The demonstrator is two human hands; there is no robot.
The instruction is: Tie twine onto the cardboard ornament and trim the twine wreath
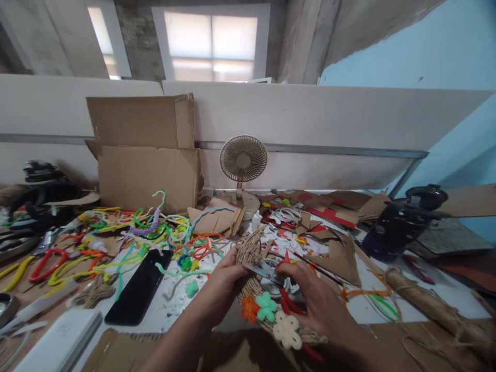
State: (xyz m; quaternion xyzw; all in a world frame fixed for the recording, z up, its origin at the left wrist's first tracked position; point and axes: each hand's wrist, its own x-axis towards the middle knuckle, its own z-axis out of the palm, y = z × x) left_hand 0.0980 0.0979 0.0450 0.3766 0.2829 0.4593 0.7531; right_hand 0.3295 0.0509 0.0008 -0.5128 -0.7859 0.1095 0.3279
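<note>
My left hand (227, 274) is closed around the upper left part of a twine-wrapped wreath (248, 287), its thumb pressing on the twine. Orange (250, 309), mint (266, 306) and cream (287, 329) flowers sit along the wreath's lower side. In my right hand (315, 294) is a pair of red-handled scissors (267, 273), with the metal blades pointing left against the twine near my left thumb. My right fingers hide part of the handles and of the wreath's right side.
Left of my hands lie a black phone (139, 288), tangled pipe cleaners (166, 232) and a white box (58, 341). A small fan (243, 160) stands behind, beside a cardboard box (149, 175). Cardboard scraps (343, 256) and a twine roll (418, 294) are to the right.
</note>
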